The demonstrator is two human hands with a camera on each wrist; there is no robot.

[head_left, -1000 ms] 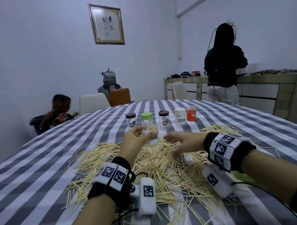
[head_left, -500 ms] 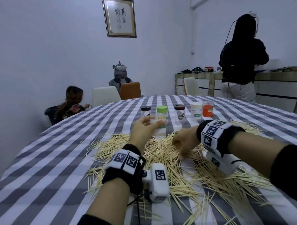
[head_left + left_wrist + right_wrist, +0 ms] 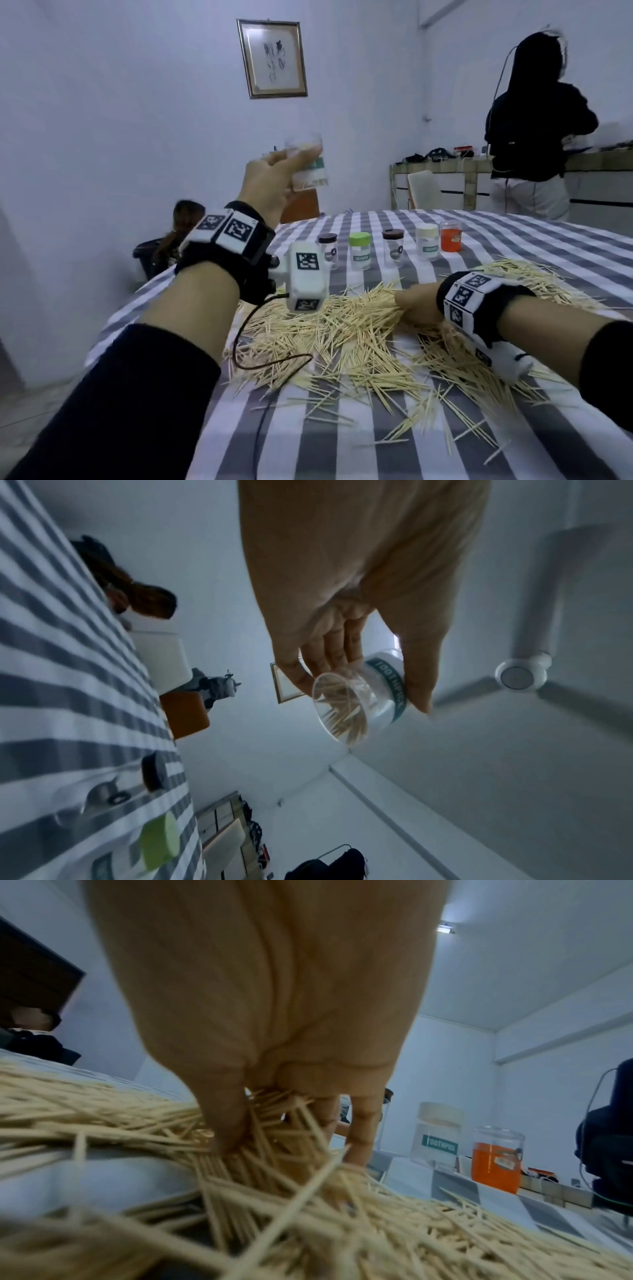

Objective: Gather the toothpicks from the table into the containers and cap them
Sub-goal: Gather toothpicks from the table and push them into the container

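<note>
Left hand (image 3: 270,186) raised well above the desk (image 3: 513,240), fingers (image 3: 329,653) and thumb wrapped round a clear uncapped container (image 3: 306,164) with a teal "TOOTHPICK" label. Container is tilted; the left wrist view looks into its open mouth, where a bundle of toothpicks sits inside (the head view of it is motion-blurred).

Right hand (image 3: 416,303) down on the desk in the loose toothpick pile (image 3: 342,329). Thumb and fingers (image 3: 363,1123) curled into the sticks, pinching a clump between them.

Pile spreads across the grey-and-white striped cloth from under the left forearm to the desk's right side, with stray sticks toward the near edge.

Row of five containers stands upright beyond the pile, left to right:
- dark-capped clear jar (image 3: 327,250), partly behind the left wrist camera
- green-capped jar (image 3: 360,250)
- second dark-capped jar (image 3: 392,247)
- cream-capped jar (image 3: 427,241)
- orange jar (image 3: 451,236); lid cannot be made out.

Background: framed picture (image 3: 272,58) on the wall, a standing person in dark top (image 3: 534,130) at a counter, a seated person (image 3: 185,222) at left.
</note>
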